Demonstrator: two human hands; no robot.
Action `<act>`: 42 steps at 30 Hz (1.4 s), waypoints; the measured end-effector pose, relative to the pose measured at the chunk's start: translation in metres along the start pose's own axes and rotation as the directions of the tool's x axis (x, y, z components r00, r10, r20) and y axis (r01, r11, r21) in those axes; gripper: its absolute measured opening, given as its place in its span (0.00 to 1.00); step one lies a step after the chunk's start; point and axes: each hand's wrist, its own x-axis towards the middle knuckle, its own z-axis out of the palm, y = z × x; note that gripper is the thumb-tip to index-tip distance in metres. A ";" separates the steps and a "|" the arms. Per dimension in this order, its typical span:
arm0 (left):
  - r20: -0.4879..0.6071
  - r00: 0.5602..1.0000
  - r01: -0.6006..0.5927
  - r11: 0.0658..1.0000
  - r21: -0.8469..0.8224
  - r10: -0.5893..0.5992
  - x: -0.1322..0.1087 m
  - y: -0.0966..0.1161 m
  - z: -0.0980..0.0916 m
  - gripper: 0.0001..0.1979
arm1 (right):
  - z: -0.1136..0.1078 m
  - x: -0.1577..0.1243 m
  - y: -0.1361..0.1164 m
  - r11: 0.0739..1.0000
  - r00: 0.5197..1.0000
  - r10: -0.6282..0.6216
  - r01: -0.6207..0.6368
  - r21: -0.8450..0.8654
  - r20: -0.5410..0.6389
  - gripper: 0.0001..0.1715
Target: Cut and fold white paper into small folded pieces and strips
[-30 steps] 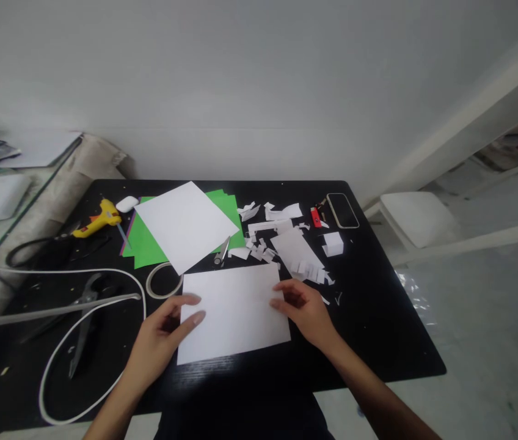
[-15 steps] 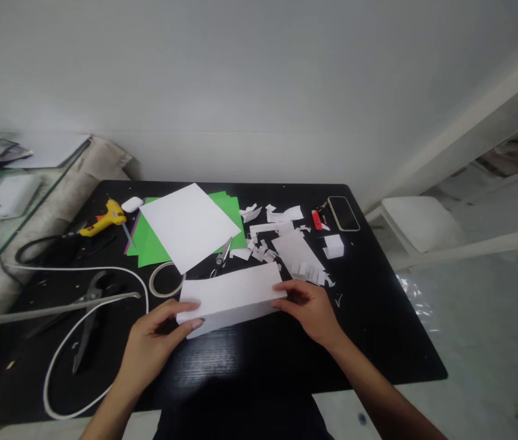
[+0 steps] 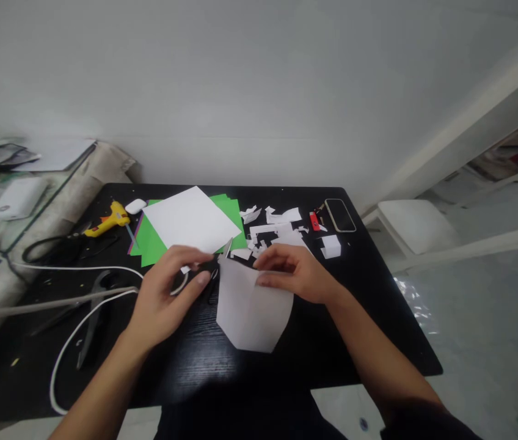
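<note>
My right hand [image 3: 293,272] grips the upper edge of a folded white sheet of paper [image 3: 254,315], thumb and fingers closed on it. The sheet hangs tilted above the black table, its lower corners cut at a slant. Left of the sheet is my left hand [image 3: 171,290], thumb and forefinger apart, holding nothing I can see. Behind that hand a roll of tape [image 3: 182,285] shows only in part. A pair of scissors [image 3: 226,247] lies just beyond the sheet, partly hidden by it.
Green paper [image 3: 149,247] lies under a white sheet [image 3: 190,217]. Scraps [image 3: 284,216], a red lighter [image 3: 314,221], a phone [image 3: 340,215] and a paper cube [image 3: 331,246] are at the right. A glue gun [image 3: 110,220], a white cable [image 3: 60,360] and large shears [image 3: 91,330] are at the left.
Both hands held the folded sheet lengthwise before. My left hand has let go and moved up; my right hand has moved slightly left, turning the sheet so it now hangs down.
</note>
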 end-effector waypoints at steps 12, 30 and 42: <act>0.350 0.928 0.150 0.988 -0.043 -0.126 0.059 0.030 0.003 0.14 | 0.002 0.031 -0.029 0.992 0.985 -0.111 0.102 -0.073 -0.129 0.15; 0.483 0.862 0.165 0.986 0.014 -0.151 0.063 0.011 0.009 0.15 | 0.000 0.035 -0.021 0.990 0.999 0.005 -0.012 -0.139 -0.053 0.12; 0.456 0.878 0.166 0.986 -0.010 -0.143 0.063 0.010 0.014 0.13 | 0.001 0.033 -0.022 0.982 0.998 -0.018 0.007 -0.189 -0.056 0.11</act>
